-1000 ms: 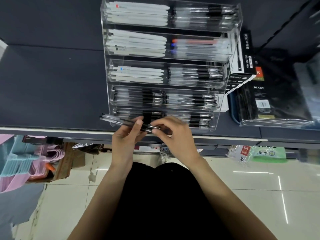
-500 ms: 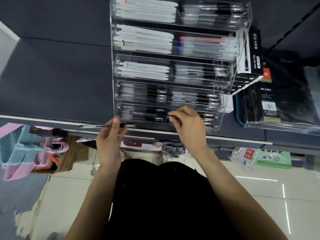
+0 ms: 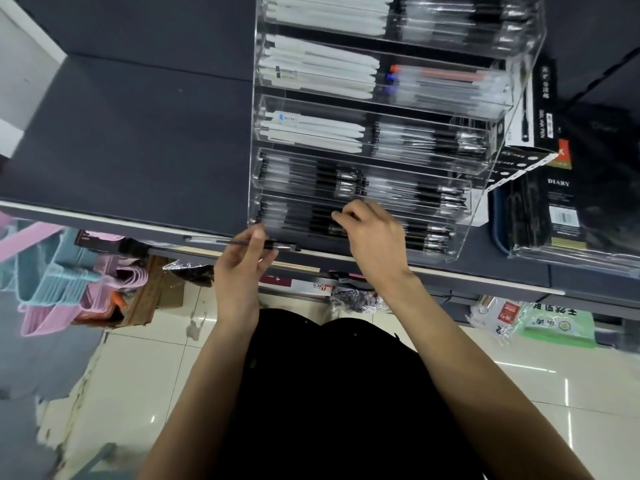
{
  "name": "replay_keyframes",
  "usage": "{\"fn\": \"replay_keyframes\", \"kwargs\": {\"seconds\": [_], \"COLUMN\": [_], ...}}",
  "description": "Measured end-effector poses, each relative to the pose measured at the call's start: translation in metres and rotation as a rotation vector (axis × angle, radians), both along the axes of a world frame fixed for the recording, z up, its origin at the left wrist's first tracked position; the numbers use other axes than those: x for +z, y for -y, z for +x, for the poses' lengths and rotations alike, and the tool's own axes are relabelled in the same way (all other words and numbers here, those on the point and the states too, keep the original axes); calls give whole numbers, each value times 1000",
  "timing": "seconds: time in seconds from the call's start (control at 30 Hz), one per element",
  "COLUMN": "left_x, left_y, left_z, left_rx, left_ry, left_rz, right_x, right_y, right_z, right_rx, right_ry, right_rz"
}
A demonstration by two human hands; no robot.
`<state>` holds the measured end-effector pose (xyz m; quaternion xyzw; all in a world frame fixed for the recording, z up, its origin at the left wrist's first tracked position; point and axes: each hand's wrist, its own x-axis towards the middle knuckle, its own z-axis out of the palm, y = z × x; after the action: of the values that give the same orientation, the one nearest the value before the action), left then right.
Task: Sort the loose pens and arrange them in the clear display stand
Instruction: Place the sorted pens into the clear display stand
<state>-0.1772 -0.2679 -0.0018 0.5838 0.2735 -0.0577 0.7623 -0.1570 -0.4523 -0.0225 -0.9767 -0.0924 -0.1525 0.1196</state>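
Note:
The clear display stand (image 3: 500,157) rises in stepped tiers on the dark shelf, holding white pens (image 3: 318,129) on the left and clear black-gripped pens (image 3: 426,199) elsewhere. My left hand (image 3: 239,275) pinches a loose black pen (image 3: 213,241) level, just in front of the stand's lower left corner. My right hand (image 3: 377,244) reaches into the bottom tier with curled fingers. Its fingertips pinch a pen among the black pens (image 3: 298,220) lying there; motion blur hides the grip's detail.
A wrapped diary pack (image 3: 568,202) and a gel pen box (image 3: 542,109) stand right of the stand. The dark shelf top (image 3: 138,143) stretches left. Pink and blue hangers (image 3: 62,285) hang below left, packets (image 3: 554,323) below right, over tiled floor.
My hands have parted. The right one carried a pen from the left hand into the bottom tier and slid it left. The left hand keeps one pen, now held level.

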Motion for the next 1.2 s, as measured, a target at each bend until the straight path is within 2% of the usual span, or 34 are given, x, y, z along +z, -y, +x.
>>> {"fn": "replay_keyframes", "kwargs": {"seconds": [0.23, 0.3, 0.37, 0.43, 0.57, 0.63, 0.77, 0.83, 1.03, 1.2], "left_x": [3, 5, 7, 8, 7, 4, -5, -9, -19, -22], "left_y": [4, 9, 16, 27, 38, 31, 5, -5, -13, -16], "left_z": [4, 4, 3, 0, -3, 0, 5, 10, 25, 27], "left_rx": [33, 39, 27, 2, -65, -70, -42, -72, -124, -167], "left_ry": [65, 79, 87, 86, 80, 68, 154, 192, 207, 245], "left_rz": [57, 55, 39, 28, -3, 136, 517, 631, 773, 821], "right_x": [-2, 9, 22, 26, 25, 22, 14, 12, 10, 9], "right_y": [-6, -12, -20, -23, -4, 14, 29, 22, 0, -4], "right_z": [-4, -15, -25, -31, -29, -26, -25, -24, -17, -12], "right_rx": [-29, -18, 8, 32, -21, -118, -165, -131, -37, -57], "right_ry": [5, -62, -231, -299, -137, -64, -107, -146, -172, -159], "right_rz": [43, 262, 510, 589, 435, 368, 358, 339, 279, 242]}}
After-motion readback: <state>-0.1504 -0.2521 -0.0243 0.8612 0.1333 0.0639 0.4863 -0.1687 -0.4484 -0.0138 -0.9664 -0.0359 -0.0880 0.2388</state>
